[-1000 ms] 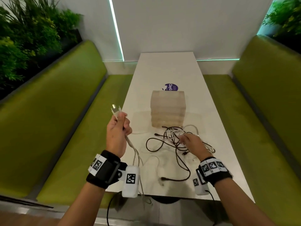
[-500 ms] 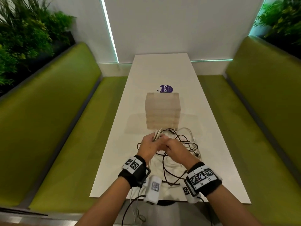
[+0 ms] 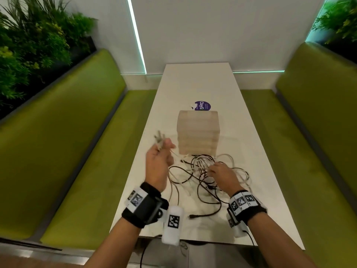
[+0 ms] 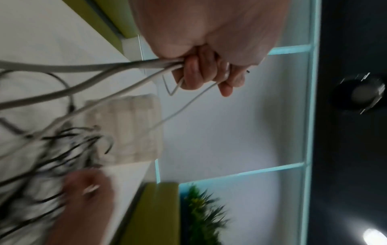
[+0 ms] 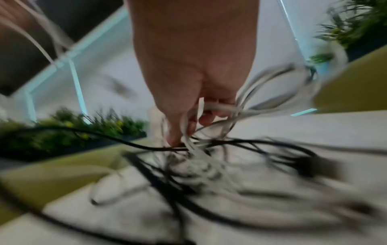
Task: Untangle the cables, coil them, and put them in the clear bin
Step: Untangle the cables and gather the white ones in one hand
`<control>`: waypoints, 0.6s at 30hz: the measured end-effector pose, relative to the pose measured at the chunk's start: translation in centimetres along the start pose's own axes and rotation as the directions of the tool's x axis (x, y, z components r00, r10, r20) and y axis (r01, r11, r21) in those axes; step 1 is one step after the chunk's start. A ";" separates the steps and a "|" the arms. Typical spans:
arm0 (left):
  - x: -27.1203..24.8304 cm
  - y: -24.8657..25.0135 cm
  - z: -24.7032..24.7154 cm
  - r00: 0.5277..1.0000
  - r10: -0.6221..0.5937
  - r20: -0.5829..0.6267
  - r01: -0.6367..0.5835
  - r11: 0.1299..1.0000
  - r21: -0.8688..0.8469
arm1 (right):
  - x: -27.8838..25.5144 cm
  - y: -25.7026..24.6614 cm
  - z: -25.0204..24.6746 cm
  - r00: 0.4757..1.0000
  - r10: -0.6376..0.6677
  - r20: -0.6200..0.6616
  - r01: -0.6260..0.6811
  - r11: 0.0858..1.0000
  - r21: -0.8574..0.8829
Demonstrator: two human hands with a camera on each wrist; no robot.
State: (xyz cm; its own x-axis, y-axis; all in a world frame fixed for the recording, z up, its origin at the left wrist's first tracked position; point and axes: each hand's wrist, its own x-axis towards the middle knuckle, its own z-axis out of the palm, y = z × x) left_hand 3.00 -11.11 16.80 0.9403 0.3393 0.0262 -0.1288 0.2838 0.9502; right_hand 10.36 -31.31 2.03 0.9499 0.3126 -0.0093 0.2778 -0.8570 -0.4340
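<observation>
A tangle of black and white cables (image 3: 202, 176) lies on the white table (image 3: 197, 88) in front of the clear bin (image 3: 198, 135). My left hand (image 3: 160, 157) is raised at the table's left edge. It grips several white cable ends (image 3: 159, 141), and its fingers (image 4: 196, 73) curl round the white strands (image 4: 117, 69). These strands run down to the pile. My right hand (image 3: 220, 176) rests on the tangle, fingers pinching white loops (image 5: 209, 107) above the black cables (image 5: 240, 144). The wrist views are blurred.
A purple round sticker (image 3: 202, 106) lies on the table behind the bin. Green benches (image 3: 67, 144) flank the table on both sides, with plants (image 3: 29, 45) behind them. A black cable end (image 3: 193, 216) lies near the table's front edge.
Half a second ago both hands met over the pile. Now my left hand has pulled up and left with the white cable ends, and my right hand stays on the tangle.
</observation>
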 end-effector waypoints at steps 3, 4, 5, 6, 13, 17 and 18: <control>2.2 3.3 -1.7 0.996 0.060 -0.063 -0.065 0.993 -0.094 | -0.7 1.8 0.3 0.996 0.092 -0.001 -0.092 0.994 0.063; 2.6 3.8 -2.3 0.997 0.060 -0.057 -0.065 0.995 -0.082 | -0.7 1.7 0.1 0.994 0.108 0.006 -0.108 0.988 0.113; 2.9 3.8 -2.8 0.998 0.052 -0.046 -0.054 0.997 -0.060 | -0.6 1.2 -0.2 0.995 0.103 0.004 -0.103 0.983 0.153; 2.9 3.5 -3.1 0.999 0.034 -0.028 -0.035 0.999 -0.033 | -0.6 0.4 -0.7 0.996 0.088 -0.004 -0.086 0.981 0.173; 0.5 0.7 -2.9 0.970 -0.152 0.188 0.121 0.978 0.167 | -2.8 -7.3 -6.0 0.994 -0.086 -0.059 0.105 0.837 0.537; -0.8 0.3 -2.8 0.861 -0.317 0.398 0.194 0.928 0.318 | -4.1 -11.5 -8.6 0.950 -0.294 0.108 0.119 0.657 0.744; -1.1 0.4 -2.9 0.822 -0.343 0.454 0.192 0.918 0.347 | -4.3 -12.0 -8.8 0.937 -0.330 0.115 0.138 0.651 0.746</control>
State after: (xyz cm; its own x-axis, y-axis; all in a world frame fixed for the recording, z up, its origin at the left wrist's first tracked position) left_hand 1.04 -8.80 16.23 0.9604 -0.2254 -0.1638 0.1713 0.0143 0.9851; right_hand 4.23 -25.93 15.22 0.7817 0.6228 0.0315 0.2049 -0.2089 -0.9562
